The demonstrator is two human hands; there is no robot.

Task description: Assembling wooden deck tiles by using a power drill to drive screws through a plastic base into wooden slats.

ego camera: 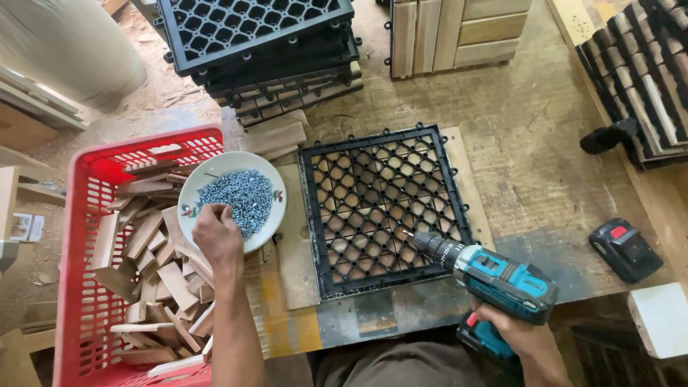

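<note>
The black plastic grid tile (pixel 385 208) lies flat in the middle of the surface (pixel 530 158), grid side up, with wooden slats showing through its openings from beneath. Your right hand (pixel 517 331) is closed around the grip of the teal cordless drill (pixel 494 276), whose bit tip touches the grid near its lower right part. Your left hand (pixel 217 233) is over the near rim of the white plate (pixel 276 188), fingers curled down into the heap of screws (pixel 239 197); whether it has one pinched I cannot tell. Which holes already carry screws is too small to make out, so judge the tile as mid-fastening, with more screws likely left to drive. The stack of black-backed tiles (pixel 265 50) at the far edge looks like finished pieces. The red crate (pixel 86 287) at your left holds many loose wooden slats (pixel 161 272), which suggests more tiles left to build. A spare battery (pixel 625 249) rests at your right.
</note>
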